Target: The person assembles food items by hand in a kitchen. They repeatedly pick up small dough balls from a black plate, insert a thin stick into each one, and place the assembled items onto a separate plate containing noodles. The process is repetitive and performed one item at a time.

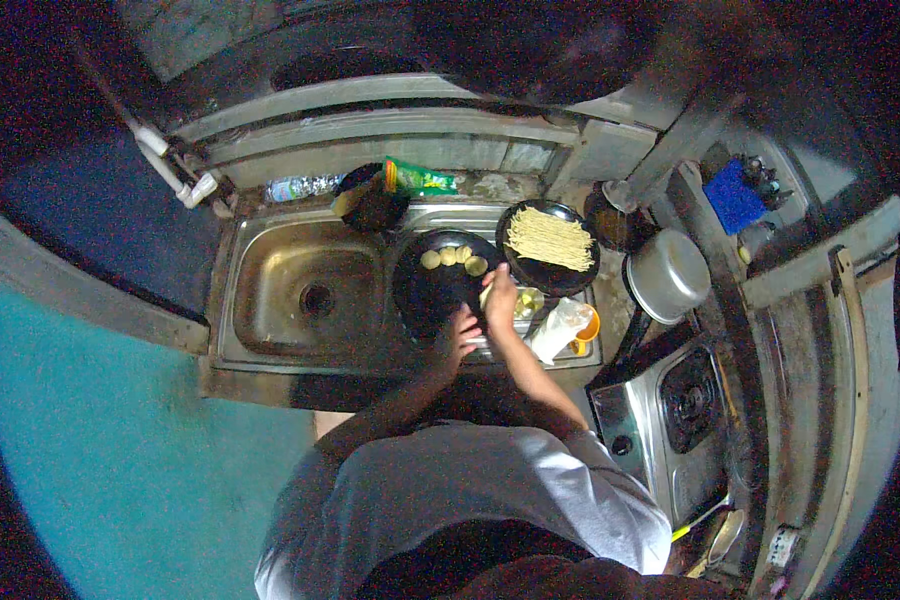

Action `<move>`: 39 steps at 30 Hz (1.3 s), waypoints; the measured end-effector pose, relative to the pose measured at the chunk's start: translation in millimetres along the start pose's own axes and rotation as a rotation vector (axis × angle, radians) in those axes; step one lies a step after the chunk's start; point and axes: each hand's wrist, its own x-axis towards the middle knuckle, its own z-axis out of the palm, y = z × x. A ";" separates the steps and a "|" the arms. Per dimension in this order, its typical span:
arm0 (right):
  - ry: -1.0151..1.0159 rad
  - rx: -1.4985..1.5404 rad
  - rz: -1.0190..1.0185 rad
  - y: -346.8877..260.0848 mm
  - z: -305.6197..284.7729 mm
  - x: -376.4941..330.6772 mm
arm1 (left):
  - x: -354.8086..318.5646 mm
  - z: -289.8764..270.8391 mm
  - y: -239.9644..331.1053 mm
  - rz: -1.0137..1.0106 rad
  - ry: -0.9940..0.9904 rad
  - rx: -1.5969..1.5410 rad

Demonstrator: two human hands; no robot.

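A black round plate point(435, 300) rests on the steel drainboard, with several pale round dough pieces point(448, 257) along its far side. My right hand point(501, 298) is closed over the plate's right edge, around something pale that I cannot make out. Beside it, over the near right rim, is my left hand point(461, 332), fingers stretched and partly apart. Right of my right hand lies a clear container point(528, 303) with yellowish bits in it. Farther back on the right, a second black plate point(511, 270) bears pale yellow noodle strips point(550, 241).
A steel sink point(270, 300) is on the left. Behind stand a plastic bottle point(305, 187), a dark pan point(375, 205) and a green packet point(420, 179). To the right are a white bag point(562, 330), an orange cup point(590, 322), a metal pot point(668, 275) and a stove point(670, 430).
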 end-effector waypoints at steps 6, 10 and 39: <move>-0.551 -0.016 -0.205 -30.5 21.0 -80.0 | 92.1 -51.4 -1.0 0.233 0.251 -0.307; -0.470 -0.404 -0.769 -28.8 15.7 -90.9 | 144.9 -119.6 -32.8 0.305 -0.040 -0.380; -0.231 -0.133 -0.282 -67.0 -27.3 -105.1 | 79.1 -57.3 3.2 1.236 0.343 1.087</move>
